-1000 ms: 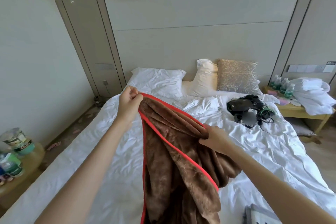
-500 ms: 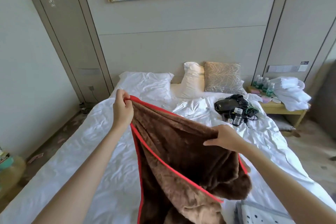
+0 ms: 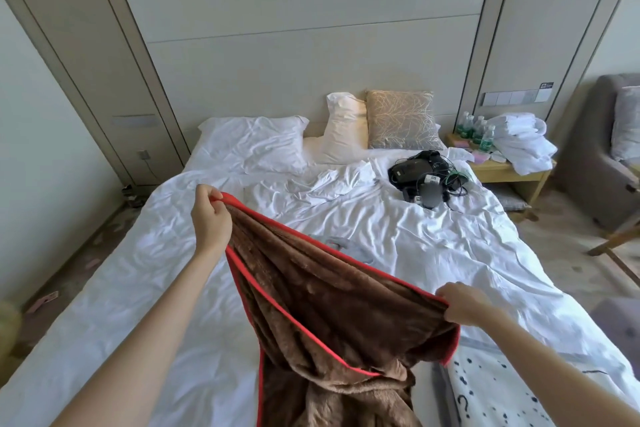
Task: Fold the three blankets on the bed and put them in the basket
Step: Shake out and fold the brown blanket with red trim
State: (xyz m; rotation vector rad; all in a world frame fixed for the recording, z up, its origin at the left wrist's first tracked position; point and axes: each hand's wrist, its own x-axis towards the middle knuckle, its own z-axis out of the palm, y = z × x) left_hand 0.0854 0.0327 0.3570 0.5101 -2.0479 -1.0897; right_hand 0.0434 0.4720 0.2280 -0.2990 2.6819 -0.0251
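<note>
both hands' fingers (image 3: 216, 199) pinch the brown blanket's (image 3: 332, 305) red trim; no legible writing.

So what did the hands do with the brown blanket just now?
The right hand slid out along the red edge, away from the left hand, spreading the brown blanket wider. Both hands kept their grip; the left one stayed holding its corner up over the bed.

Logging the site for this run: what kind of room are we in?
Most likely a hotel bedroom: a wide bed with white sheets, water bottles and folded white robes on the nightstand, and a padded wall panel.
</note>
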